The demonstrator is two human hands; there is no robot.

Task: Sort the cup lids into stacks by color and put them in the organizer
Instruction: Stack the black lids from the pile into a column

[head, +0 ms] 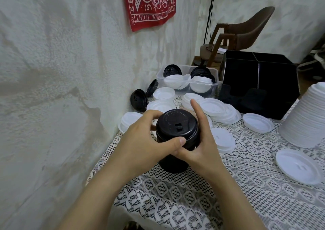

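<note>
Left hand (146,140) and right hand (202,149) grip the stack of black lids (177,124) from opposite sides, thumbs meeting at its front, right forefinger raised. This stack stands upright on the lace tablecloth (175,194). Loose white lids (218,110) lie just behind. Beyond them, a clear tub (216,75) holds mixed lids beside the black organizer (277,75). At far right stands a tall white stack (306,117).

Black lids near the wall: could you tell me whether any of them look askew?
Yes. A black lid and a second black lid stand on edge between the wall and the clear tub, not flat or stacked.
</note>
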